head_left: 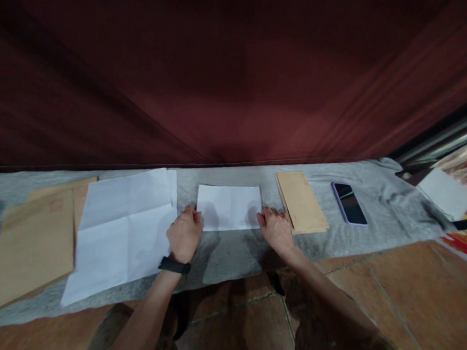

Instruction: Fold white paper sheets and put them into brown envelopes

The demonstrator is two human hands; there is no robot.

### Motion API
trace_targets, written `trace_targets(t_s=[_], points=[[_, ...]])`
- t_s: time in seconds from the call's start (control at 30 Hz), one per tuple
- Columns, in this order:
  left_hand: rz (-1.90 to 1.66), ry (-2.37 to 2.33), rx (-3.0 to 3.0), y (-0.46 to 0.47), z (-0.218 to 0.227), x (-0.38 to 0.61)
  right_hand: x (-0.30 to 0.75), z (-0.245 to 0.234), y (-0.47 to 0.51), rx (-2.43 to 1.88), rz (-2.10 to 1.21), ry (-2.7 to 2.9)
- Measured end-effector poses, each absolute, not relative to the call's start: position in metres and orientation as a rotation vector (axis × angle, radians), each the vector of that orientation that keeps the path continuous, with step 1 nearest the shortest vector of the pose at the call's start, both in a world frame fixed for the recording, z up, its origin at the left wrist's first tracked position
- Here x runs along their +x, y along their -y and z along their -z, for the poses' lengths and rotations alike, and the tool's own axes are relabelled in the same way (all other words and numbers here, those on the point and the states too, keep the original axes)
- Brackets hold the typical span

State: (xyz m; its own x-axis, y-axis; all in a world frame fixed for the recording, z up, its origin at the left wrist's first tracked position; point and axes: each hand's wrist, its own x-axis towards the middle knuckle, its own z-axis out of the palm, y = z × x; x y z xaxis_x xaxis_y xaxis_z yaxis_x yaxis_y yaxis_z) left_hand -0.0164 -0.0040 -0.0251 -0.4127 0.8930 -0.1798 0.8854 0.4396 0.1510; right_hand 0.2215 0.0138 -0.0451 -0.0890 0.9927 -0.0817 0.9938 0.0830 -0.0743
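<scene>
On the grey cloth (391, 207), between both hands: white paper (231, 209), a smooth matte rectangle lying flat, faint crease across its middle the short way. Can't tell layer count. Long axis runs left-right, nearly square to the person, right end angled very slightly away; one long edge faces the body, the other the dark red fabric (240, 85) at the back. Left hand (184, 234): grip narrow, fingers curled in, thumb side at the paper's left edge near the close corner. Right hand (276, 228): also narrow, knuckles bent, fingertips at the close right corner. Can't tell if either is pinching the paper or only pressing. Right knuckles overlap the near-left edge of the small tan envelopes (301, 204), stiff-looking oblongs stacked slightly out of line. Past those, well apart from the hand: phone (350, 204), rounded corners, glossy dark screen, purple case. Left of the left hand: larger white sheets (107, 262), overlapping, crossed by sharp fold lines, close edge skewed. Far left, large brown envelopes (37, 241), matte, fanned, partly beneath those sheets. Black wristband (174, 266) on left wrist. Cloth is soft, short-napped, rumpled at right; floor (405, 293) is brownish-orange tile.
</scene>
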Motion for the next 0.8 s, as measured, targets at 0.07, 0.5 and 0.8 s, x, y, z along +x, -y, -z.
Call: trace_targets(t_s=[0.07, 0.5, 0.8], points=[[-0.061, -2.461, 1.550, 0.0036, 0.0256, -0.0168, 0.2214, 0.0455, -0.0145, 2.119, 0.178, -2.300], [-0.071, -2.472, 1.565, 0.0034, 0.0285, -0.0166, 0.2216, 0.0452, -0.0142, 2.139, 0.175, -2.318], [0.005, -2.498, 1.624, 0.0067, 0.0255, -0.0107, 0.2197, 0.0495, -0.0100, 2.157, 0.056, -2.387]])
